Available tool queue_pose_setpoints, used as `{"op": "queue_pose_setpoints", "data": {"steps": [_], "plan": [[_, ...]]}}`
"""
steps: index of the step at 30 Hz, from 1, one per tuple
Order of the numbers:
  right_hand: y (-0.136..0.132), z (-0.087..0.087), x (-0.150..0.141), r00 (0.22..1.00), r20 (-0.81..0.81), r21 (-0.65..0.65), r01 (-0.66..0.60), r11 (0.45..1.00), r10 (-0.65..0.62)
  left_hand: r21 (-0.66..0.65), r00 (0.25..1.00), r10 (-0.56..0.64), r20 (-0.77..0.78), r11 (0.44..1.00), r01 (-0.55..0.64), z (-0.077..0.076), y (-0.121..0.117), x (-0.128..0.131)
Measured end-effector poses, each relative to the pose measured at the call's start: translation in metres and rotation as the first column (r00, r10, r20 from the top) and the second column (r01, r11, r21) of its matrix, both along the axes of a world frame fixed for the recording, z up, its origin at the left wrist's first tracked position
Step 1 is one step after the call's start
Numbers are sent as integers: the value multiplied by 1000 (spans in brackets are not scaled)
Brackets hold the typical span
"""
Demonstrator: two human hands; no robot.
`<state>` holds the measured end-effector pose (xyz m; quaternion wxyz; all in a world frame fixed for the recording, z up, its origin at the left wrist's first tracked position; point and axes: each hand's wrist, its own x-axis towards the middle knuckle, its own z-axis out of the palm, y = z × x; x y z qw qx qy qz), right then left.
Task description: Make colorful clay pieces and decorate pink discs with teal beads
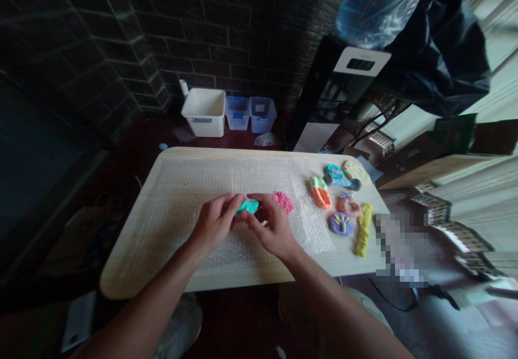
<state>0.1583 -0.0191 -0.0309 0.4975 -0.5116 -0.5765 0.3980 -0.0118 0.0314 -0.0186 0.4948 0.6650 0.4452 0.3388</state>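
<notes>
A lump of bright green modelling clay (247, 207) is held between my two hands above the table's middle. My left hand (213, 219) grips its left side, thumb on top. With curled fingers and thumb, my right hand (273, 227) closes on its right side. A little reddish-pink shows under the green, partly hidden by my fingers. Just behind my right hand lies a bumpy pink clay piece (285, 201), partly covered by that hand. Bubble wrap (178, 202) spreads beneath both hands.
Shaped clay pieces sit on the table's right side: an orange and green one (321, 192), a purple disc (340, 224), a yellow-green strip (364, 229), a blue dumbbell shape (343, 182). Beyond the table (267, 277) stand a white bin (205, 113), clear boxes (262, 115) and a water dispenser (324, 100).
</notes>
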Motion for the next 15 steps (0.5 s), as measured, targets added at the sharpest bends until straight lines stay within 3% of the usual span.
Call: {"op": "queue_pose_setpoints", "data": {"steps": [8,13,15], "plan": [[3,-1,-2,984,-176,-26,19,999,-24,-4,994,-61,93,998,61,4,-1,2],[1,0,-1,999,-48,16,20,1000,-19,83,1000,15,-14,996,-13,0,1,1],[1,0,-1,1000,4,35,8,999,-8,60,999,22,-36,998,-19,0,1,0]]}}
